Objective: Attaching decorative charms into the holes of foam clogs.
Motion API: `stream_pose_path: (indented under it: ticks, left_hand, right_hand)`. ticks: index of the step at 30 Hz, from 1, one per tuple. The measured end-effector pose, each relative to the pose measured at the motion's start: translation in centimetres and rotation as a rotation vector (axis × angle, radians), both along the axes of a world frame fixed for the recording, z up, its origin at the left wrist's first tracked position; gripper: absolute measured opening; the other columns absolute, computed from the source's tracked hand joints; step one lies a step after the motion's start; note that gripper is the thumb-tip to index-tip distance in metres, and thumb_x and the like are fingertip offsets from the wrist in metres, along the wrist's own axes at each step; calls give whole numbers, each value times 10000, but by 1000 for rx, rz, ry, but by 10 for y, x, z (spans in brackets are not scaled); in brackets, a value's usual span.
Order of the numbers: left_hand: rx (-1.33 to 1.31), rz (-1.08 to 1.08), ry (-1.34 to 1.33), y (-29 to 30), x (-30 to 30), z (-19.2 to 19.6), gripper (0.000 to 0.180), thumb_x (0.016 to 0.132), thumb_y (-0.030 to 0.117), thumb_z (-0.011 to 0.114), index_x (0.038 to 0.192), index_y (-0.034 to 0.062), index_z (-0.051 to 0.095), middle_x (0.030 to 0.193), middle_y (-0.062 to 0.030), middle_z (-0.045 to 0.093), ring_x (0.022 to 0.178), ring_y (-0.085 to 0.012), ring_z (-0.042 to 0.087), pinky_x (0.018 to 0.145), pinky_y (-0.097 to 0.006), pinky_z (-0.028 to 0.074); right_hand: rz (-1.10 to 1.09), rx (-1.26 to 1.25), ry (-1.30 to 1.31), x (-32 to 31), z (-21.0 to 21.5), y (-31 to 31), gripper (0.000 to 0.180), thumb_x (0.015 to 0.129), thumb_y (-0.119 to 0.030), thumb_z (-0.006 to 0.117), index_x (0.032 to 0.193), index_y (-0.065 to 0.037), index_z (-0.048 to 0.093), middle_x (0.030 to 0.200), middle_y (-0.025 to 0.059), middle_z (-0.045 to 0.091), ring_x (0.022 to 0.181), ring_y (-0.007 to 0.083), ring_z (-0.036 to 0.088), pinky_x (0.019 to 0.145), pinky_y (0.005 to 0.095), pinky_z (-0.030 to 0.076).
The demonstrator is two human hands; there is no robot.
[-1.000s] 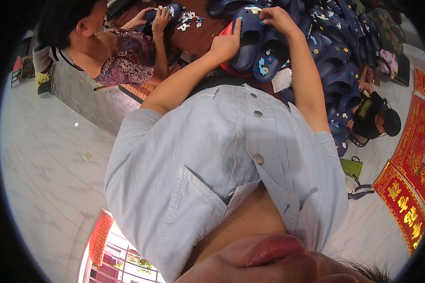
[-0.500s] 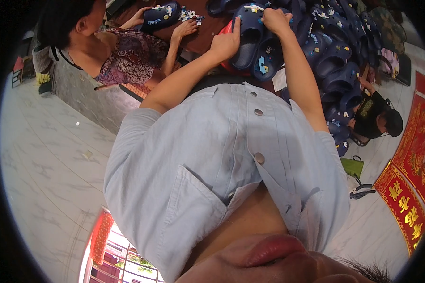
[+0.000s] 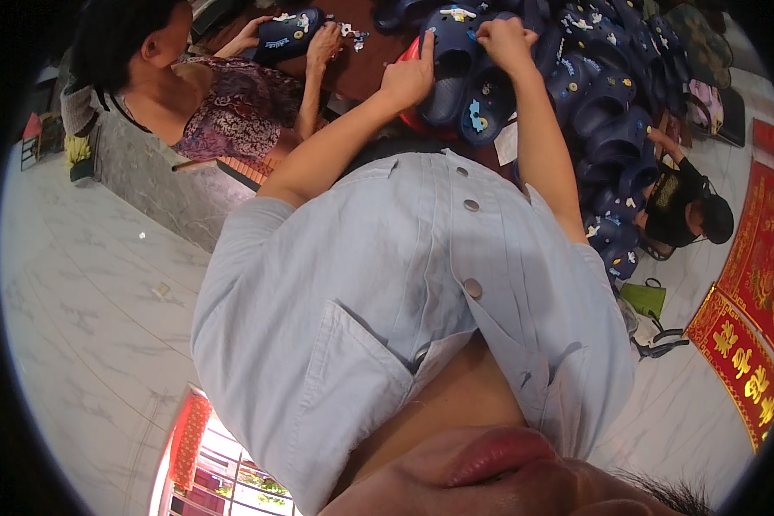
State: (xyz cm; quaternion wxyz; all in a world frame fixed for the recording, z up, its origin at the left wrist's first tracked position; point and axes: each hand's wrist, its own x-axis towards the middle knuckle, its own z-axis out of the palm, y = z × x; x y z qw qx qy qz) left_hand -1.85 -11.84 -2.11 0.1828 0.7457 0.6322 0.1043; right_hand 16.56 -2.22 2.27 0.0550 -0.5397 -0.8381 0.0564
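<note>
Here, touching a clog (image 3: 448, 77), long axis fore-and-aft, toe forward, with left hand (image 3: 407, 82), index finger outstretched; with right hand (image 3: 506, 43) close by, fingers bunched, both grips unclear.

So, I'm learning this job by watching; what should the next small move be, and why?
Perhaps press gently with the right grip on the dark blue clog: its fingertips sit at the clog's right upper edge, and the left grip lies along the left side, seemingly bracing it. Anything pinched is too small to tell.
</note>
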Motion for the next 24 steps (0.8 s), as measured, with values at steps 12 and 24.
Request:
stream_pose_path:
  ticks: [12,24]
  left_hand:
    - [-33,1,5,3,-2,0,744,830,181,482,1434,-16,95,758,-237,655,664,-392,657,649,-525,512]
    - [-108,-10,-38,-3,-10,7,875,800,288,607,1453,74,65,840,-267,645,771,-422,648,710,-508,515]
  right_hand:
    - [39,-75,-22,-10,-9,10,110,732,-147,669,833,-138,711,873,76,672,992,248,561,836,487,297]
    - [-177,217,508,34,-10,-24,162,797,-266,625,876,-159,717,901,37,675,931,261,579,817,421,372]
